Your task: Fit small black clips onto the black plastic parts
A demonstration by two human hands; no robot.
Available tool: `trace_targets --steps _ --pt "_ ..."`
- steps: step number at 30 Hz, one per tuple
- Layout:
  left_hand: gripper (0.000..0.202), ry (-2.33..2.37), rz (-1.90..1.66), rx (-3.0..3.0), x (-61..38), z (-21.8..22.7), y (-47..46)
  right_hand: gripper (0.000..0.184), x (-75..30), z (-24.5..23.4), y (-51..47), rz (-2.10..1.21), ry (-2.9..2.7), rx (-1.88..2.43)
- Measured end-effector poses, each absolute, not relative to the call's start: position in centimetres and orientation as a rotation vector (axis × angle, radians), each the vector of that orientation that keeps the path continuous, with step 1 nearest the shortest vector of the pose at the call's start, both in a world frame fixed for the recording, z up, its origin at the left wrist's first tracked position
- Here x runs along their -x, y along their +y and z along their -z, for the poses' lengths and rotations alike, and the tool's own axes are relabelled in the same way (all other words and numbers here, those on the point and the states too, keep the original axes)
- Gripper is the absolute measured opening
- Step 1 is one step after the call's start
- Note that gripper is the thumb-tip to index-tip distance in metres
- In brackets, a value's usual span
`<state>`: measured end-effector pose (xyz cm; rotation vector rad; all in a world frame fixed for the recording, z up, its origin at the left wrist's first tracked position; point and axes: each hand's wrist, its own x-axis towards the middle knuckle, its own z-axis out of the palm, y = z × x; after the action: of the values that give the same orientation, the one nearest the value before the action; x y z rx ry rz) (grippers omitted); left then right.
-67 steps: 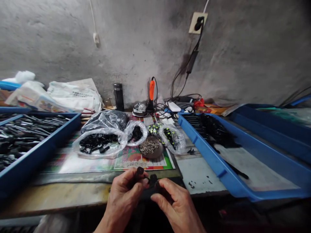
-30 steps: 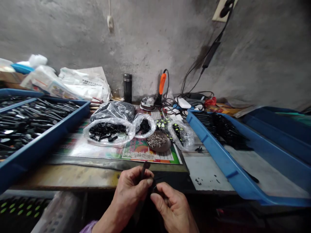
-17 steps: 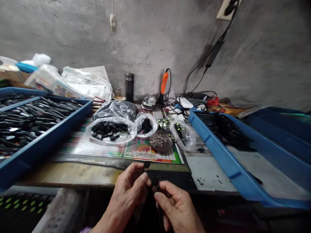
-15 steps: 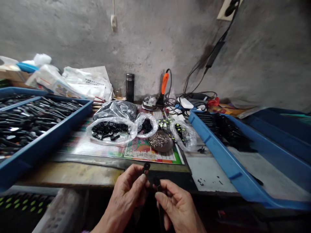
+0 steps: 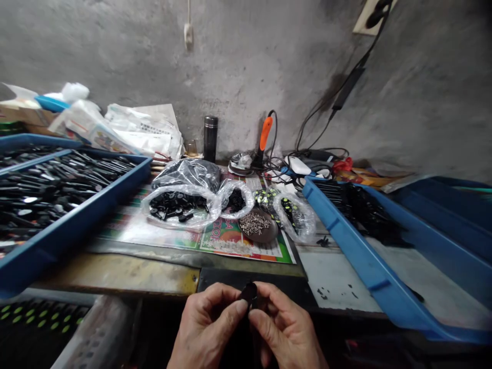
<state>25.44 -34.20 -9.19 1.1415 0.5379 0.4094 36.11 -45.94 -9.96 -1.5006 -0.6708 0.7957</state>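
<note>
My left hand (image 5: 210,322) and my right hand (image 5: 285,324) meet at the bench's front edge, thumbs and fingers pinched. Between their fingertips is a small black plastic part (image 5: 250,291), its far end rounded. A dark strip seems to run down from it beside my right thumb, but it blends into the dark below. Whether these are one piece or two pressed together I cannot tell. Beyond my hands, a shallow dish (image 5: 265,234) holds small metal pins or screws (image 5: 254,223). Open plastic bags of black parts (image 5: 180,205) lie behind.
At left stands a blue tray (image 5: 96,212) full of long black pieces; another blue tray (image 5: 353,261) at right holds black pieces too. A bag with yellow-dotted parts (image 5: 295,218) lies near the dish. Farther back are a black flask (image 5: 210,138) and an orange-handled tool (image 5: 265,134).
My hands have come together; the black parts that showed apart, one in each hand, now meet at the fingertips. My left hand moved right and lower. The view has shifted slightly.
</note>
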Motion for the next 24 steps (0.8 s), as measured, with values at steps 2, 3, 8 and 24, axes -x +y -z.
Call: trace_targets --steps 2,3,8,24 --pt "0.032 0.556 -0.377 -1.069 -25.6 9.3 -34.4 0.059 -35.9 9.8 -46.0 -0.797 -0.645 1.500" --pt "0.033 0.560 -0.367 -1.039 -25.7 9.3 -34.5 0.059 -35.8 9.9 -46.0 -0.799 -0.634 1.501" --pt "0.032 0.552 -0.370 -0.970 -26.1 9.8 -35.0 0.059 -35.9 10.8 -46.1 -0.758 -0.679 1.504" --pt "0.028 0.588 -0.455 -1.251 -26.2 10.6 -34.5 0.041 -37.5 10.2 -45.5 -0.611 -0.980 1.572"
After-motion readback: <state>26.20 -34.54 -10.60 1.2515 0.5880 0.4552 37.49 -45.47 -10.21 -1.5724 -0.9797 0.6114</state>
